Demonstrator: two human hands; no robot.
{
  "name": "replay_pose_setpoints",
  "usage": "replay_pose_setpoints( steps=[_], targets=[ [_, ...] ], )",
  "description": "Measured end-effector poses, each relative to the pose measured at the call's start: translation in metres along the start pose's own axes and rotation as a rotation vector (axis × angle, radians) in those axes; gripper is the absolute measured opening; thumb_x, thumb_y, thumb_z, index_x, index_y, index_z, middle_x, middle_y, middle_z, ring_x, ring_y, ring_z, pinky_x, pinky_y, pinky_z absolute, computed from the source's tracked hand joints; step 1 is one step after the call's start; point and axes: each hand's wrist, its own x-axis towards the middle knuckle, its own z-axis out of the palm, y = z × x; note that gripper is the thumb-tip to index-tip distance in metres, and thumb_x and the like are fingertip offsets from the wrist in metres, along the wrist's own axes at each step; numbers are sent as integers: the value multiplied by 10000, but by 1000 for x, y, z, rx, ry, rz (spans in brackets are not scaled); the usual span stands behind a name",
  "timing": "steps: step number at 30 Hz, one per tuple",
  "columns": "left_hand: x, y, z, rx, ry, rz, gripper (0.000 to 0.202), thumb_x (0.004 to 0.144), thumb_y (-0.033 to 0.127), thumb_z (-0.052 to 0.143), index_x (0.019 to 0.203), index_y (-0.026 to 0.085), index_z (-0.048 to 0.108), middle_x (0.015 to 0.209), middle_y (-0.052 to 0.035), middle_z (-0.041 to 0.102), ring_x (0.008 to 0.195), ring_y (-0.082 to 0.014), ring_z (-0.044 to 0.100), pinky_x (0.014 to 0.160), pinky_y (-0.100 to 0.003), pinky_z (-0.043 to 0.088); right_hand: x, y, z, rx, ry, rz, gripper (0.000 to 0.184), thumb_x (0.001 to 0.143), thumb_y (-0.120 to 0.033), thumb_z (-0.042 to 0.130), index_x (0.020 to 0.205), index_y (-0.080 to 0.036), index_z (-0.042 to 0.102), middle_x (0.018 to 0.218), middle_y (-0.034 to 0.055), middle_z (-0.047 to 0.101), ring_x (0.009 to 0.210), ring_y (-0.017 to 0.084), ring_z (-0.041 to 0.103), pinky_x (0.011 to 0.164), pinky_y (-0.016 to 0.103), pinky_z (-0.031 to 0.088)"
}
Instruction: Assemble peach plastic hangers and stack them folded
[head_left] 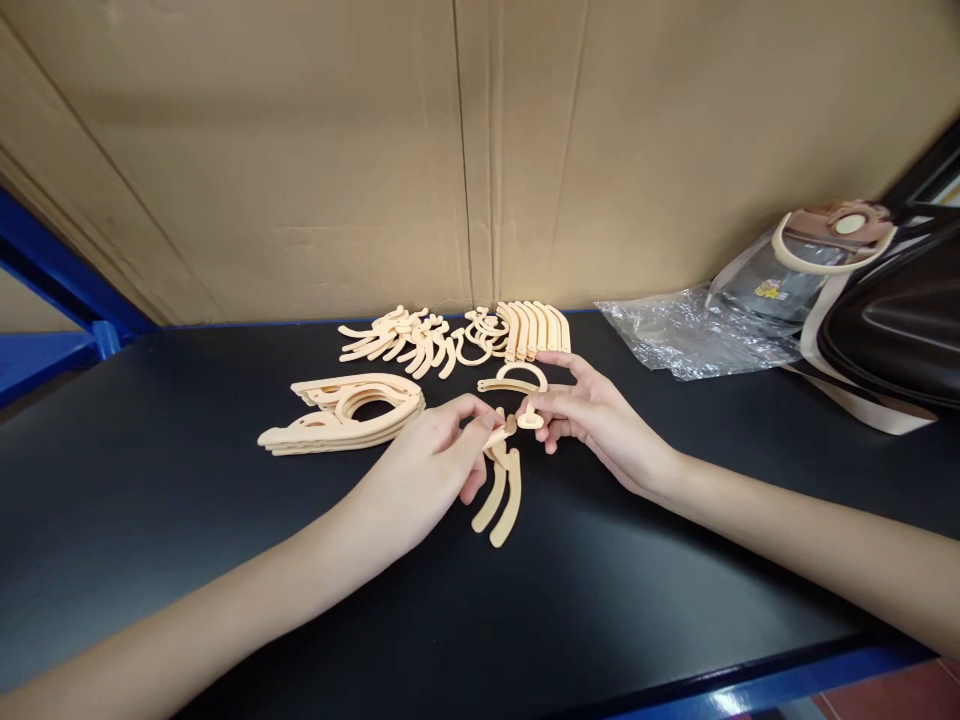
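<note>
Near the middle of the table, my left hand (450,445) pinches the top of a cream plastic folding hanger piece (505,500), whose two curved arms hang down towards me. My right hand (589,415) grips a cream hanger hook (525,372) between thumb and fingers, its curve up and its small oval base (530,420) close to the left fingertips. A gap shows between the hook's base and the hanger piece. Behind the hook lies a loose curved arm (495,385). To the left of my hands is a stack of folded hangers (337,425).
At the back lie a heap of hanger parts (405,335), several loose hooks (480,335) and a row of curved arms (536,330). A clear plastic bag (675,335), a bottle (806,270) and a dark bag (900,310) occupy the right. Cardboard (300,150) stands behind the black table (375,640).
</note>
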Motion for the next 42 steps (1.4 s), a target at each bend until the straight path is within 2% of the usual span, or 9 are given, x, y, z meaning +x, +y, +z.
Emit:
replay_pose_setpoints(
  steps=[2, 5, 8, 11, 14, 18, 28, 36, 42],
  targets=[
    [-2, 1, 1, 100, 25, 24, 306, 941, 414, 369, 776, 215, 533, 416, 69, 439, 424, -126, 408, 480, -242, 318, 0, 0, 0, 2, -26, -1, 638, 764, -250, 735, 1300, -226, 391, 788, -19, 657, 633, 122, 607, 552, 245, 509],
    [-4, 3, 2, 283, 61, 99, 342, 937, 386, 345, 659, 219, 453, 478, 43, 479, 466, -147, 461, 520, -270, 328, 0, 1, 0, -7, -47, 1, 666, 770, -253, 740, 1333, -218, 387, 795, -12, 658, 654, 126, 610, 548, 241, 502],
    [-6, 2, 4, 492, 83, 152, 284, 924, 364, 359, 687, 228, 438, 555, 24, 523, 518, -177, 500, 531, -285, 273, 2, 1, -1, -1, -48, 7, 620, 777, -261, 742, 1309, -208, 427, 811, -3, 658, 685, 127, 604, 568, 242, 493],
    [-7, -3, 9, 620, 99, 202, 234, 923, 349, 357, 722, 236, 398, 546, 30, 504, 478, -175, 466, 531, -287, 221, 2, -1, -2, 31, -74, 7, 493, 783, -260, 744, 1216, -209, 514, 821, -6, 654, 730, 121, 593, 613, 239, 479],
    [-6, -10, 12, 660, 104, 282, 220, 950, 372, 323, 788, 239, 389, 589, 30, 511, 473, -167, 458, 521, -277, 209, 2, -3, -5, 55, -136, 0, 360, 796, -263, 738, 1114, -211, 577, 846, -3, 654, 779, 116, 586, 653, 229, 463],
    [-1, -17, 12, 719, 117, 380, 190, 974, 362, 309, 895, 234, 425, 676, 11, 537, 513, -167, 469, 506, -271, 206, 2, -5, -7, 69, -146, 31, 353, 810, -261, 729, 1132, -219, 592, 870, 1, 659, 776, 113, 575, 665, 231, 452],
    [1, -18, 10, 775, 229, 529, 200, 1013, 323, 345, 966, 215, 506, 752, 2, 548, 641, -174, 502, 537, -260, 301, 5, -4, -10, 74, -172, 55, 223, 813, -265, 732, 1017, -200, 667, 771, -31, 612, 705, 79, 559, 687, 209, 471],
    [0, -19, 10, 815, 187, 522, 205, 1018, 316, 334, 956, 206, 496, 730, 7, 597, 574, -152, 549, 492, -243, 279, 4, -5, -10, 6, -140, 71, 353, 802, -240, 737, 1135, -186, 632, 830, -18, 651, 730, 91, 595, 710, 233, 504],
    [-1, -23, 12, 859, 231, 565, 168, 1008, 271, 352, 955, 190, 489, 680, 26, 589, 495, -136, 548, 458, -215, 272, 3, -4, -7, 16, -123, 13, 387, 815, -213, 720, 1173, -181, 577, 889, 5, 709, 829, 118, 667, 822, 272, 537]
  ],
)
